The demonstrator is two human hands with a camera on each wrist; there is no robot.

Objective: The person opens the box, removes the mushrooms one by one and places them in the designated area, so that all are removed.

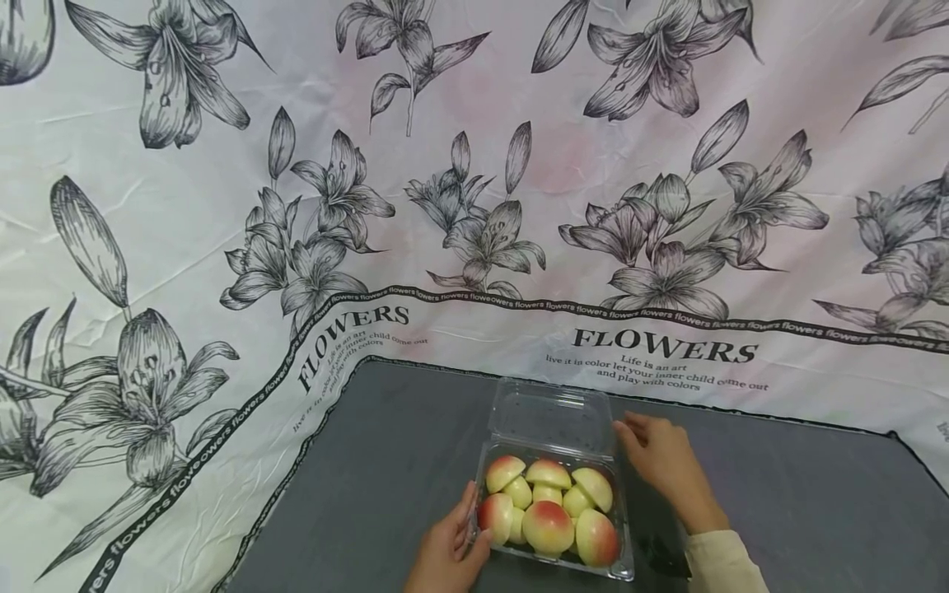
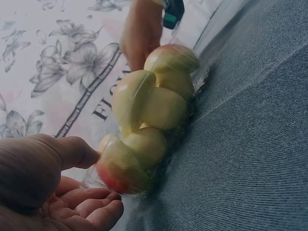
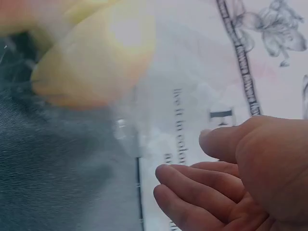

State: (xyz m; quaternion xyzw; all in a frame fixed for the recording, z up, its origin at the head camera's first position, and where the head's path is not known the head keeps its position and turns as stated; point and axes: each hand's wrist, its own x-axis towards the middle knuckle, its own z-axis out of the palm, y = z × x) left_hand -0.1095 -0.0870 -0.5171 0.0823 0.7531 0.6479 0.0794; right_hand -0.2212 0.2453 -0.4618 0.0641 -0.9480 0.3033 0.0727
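A clear plastic clamshell box [image 1: 552, 568] lies on the dark surface, its hinged lid [image 1: 550, 420] folded back at the far side. Inside sit several yellow mushroom-shaped pieces [image 1: 547, 527] with reddish caps, in two rows. My left hand [image 1: 448, 548] grips the box by its left wall; in the left wrist view the thumb is on the rim and the fingers lie outside it. Close to the right edge of the lid is my right hand [image 1: 663, 461]. Its fingers are loosely bent with nothing between them in the right wrist view; whether a fingertip touches the lid, I cannot tell.
A dark grey cloth-like surface [image 1: 371, 478] lies under the box. Behind and to the left rises a white sheet [image 1: 474, 329] printed with lilies and lettering. A dark object [image 1: 663, 543] is partly visible beneath my right forearm.
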